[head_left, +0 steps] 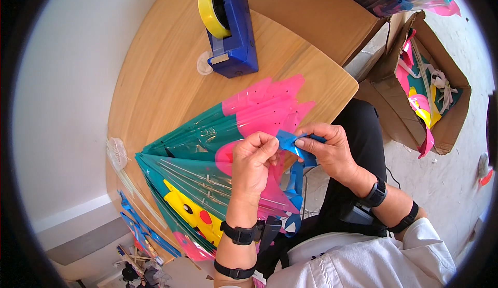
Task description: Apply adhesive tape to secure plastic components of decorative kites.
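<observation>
Between my hands a crumpled blue plastic strip (287, 141) is pinched at both ends. My left hand (251, 164) holds its left end with thumb and forefinger, and my right hand (330, 150) grips the other end. More blue ribbon (295, 184) hangs below them toward my lap. Under my left hand lie folded thin plastic sheets, green with pink scalloped ends, that look like kites (197, 137). A yellow cartoon face with a red cheek (199, 213) shows on the nearer one, beside several thin rods. My left forearm covers part of it.
A blue tape dispenser (241, 44) with a yellow roll stands at the table's far side. Blue strips (145, 228) and white rods (136, 184) lie along the left edge. An open cardboard box (456, 98) of plastic scraps is on the floor at right, beside a larger carton (311, 13).
</observation>
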`<state>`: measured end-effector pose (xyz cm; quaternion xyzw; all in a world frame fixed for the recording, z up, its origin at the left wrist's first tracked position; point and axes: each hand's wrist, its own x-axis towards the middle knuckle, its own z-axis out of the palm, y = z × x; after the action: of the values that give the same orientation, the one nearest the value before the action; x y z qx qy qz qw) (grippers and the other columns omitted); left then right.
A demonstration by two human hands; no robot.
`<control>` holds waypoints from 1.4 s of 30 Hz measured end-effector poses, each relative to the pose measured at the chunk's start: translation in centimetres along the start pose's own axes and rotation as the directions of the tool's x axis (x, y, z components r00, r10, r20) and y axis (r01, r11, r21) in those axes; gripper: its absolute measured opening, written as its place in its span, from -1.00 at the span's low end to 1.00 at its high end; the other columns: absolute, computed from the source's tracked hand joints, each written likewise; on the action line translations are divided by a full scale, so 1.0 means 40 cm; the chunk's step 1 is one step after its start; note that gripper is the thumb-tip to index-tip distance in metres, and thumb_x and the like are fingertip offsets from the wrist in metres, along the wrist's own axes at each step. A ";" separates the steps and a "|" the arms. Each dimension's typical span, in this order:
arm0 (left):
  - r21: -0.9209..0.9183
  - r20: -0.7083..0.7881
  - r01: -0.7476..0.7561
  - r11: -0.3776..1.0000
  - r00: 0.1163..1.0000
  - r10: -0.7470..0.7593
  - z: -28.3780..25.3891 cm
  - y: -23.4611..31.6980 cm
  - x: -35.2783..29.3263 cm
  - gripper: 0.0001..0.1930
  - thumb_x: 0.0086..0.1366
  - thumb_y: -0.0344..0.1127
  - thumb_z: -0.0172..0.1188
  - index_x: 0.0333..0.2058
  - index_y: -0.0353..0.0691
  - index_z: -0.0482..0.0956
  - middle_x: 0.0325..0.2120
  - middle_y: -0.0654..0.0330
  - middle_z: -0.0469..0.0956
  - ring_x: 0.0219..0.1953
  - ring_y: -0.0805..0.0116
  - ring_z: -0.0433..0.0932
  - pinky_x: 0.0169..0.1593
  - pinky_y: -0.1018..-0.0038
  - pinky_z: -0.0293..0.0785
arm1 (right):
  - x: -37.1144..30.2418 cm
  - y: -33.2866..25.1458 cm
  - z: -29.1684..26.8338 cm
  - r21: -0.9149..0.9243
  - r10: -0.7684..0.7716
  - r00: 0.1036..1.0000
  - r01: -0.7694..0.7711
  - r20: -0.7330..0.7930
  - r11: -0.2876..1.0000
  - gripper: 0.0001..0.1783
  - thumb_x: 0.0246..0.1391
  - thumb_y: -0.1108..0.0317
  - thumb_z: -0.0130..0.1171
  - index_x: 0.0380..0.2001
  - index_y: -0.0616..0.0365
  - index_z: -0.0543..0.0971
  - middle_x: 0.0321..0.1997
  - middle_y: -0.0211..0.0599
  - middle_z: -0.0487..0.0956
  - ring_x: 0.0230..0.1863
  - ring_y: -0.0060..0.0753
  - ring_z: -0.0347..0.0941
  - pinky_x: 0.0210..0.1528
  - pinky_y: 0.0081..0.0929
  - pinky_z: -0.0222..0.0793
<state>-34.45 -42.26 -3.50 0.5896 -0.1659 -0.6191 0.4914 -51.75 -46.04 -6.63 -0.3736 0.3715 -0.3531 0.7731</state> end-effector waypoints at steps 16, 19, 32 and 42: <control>0.814 0.057 -0.346 0.467 0.847 0.528 0.021 -0.005 0.056 -0.88 0.10 -0.48 0.28 -0.54 -0.31 0.51 -0.64 0.19 0.44 -0.61 0.38 0.44 -0.51 0.46 0.32 | 0.062 -0.023 -0.020 -0.707 -0.405 0.810 0.576 0.425 0.410 -0.72 -0.18 0.55 0.16 -0.27 0.25 0.53 -0.42 -0.13 0.42 -0.37 -0.07 0.48 -0.38 -0.27 0.42; 0.856 0.047 -0.322 0.404 0.827 0.560 0.018 -0.024 0.076 -0.86 0.07 -0.46 0.29 -0.57 -0.27 0.49 -0.63 0.13 0.44 -0.58 0.21 0.48 -0.49 0.36 0.34 | 0.072 -0.016 -0.020 -0.773 -0.387 0.793 0.582 0.471 0.253 -0.69 -0.22 0.50 0.16 -0.28 0.28 0.51 -0.41 -0.15 0.41 -0.36 -0.07 0.47 -0.36 -0.24 0.43; 0.947 0.003 -0.178 0.265 0.834 0.551 0.032 -0.027 0.099 -0.79 0.04 -0.36 0.33 -0.60 -0.25 0.45 -0.65 0.13 0.47 -0.57 0.14 0.47 -0.50 0.25 0.33 | 0.079 -0.017 -0.003 -0.839 -0.354 0.822 0.522 0.447 0.152 -0.68 -0.19 0.46 0.17 -0.26 0.33 0.52 -0.37 -0.15 0.43 -0.28 -0.12 0.48 -0.25 -0.29 0.47; 0.914 -0.001 -0.208 0.348 0.857 0.515 0.017 -0.018 0.105 -0.80 0.03 -0.45 0.35 -0.61 -0.29 0.46 -0.72 0.23 0.46 -0.66 0.51 0.38 -0.54 0.50 0.31 | 0.081 -0.022 0.000 -0.861 -0.279 0.838 0.504 0.468 0.069 -0.58 -0.20 0.50 0.13 -0.15 0.36 0.50 -0.32 -0.13 0.40 -0.28 -0.09 0.45 -0.24 -0.28 0.44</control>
<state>-34.59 -45.56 -6.28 0.7877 -0.5194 -0.2172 0.2499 -50.44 -49.12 -6.90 -0.8874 0.3208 -0.1986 0.2649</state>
